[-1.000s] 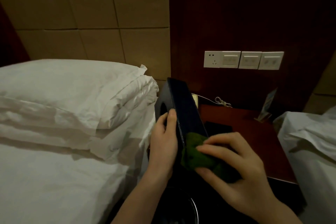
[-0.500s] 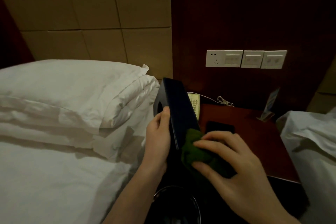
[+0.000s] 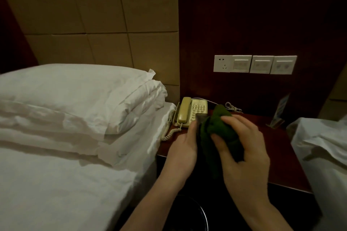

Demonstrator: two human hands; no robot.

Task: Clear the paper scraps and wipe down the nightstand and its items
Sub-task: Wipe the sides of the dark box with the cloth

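Note:
My right hand [image 3: 244,154] grips a bunched green cloth [image 3: 221,125] and presses it over the top of a dark box [image 3: 208,157]. The box is held on edge above the front of the red-brown nightstand [image 3: 266,142] and is mostly hidden by the cloth and shadow. My left hand [image 3: 182,148] holds the box's left side, thumb up by its grey corner. A cream corded telephone [image 3: 193,111] sits at the nightstand's back left, just behind my hands. No paper scraps are visible.
A white bed with a pillow [image 3: 75,90] borders the nightstand on the left, and another white bed [image 3: 323,148] on the right. A switch and socket panel [image 3: 254,63] is on the dark wall. A small standing card [image 3: 280,111] and a coiled cable [image 3: 232,108] sit at the back. A dark bin's rim [image 3: 204,215] shows below.
The dark box has come down from its raised tilt, so the telephone behind it now shows. My right hand has moved the cloth up over the box's top end.

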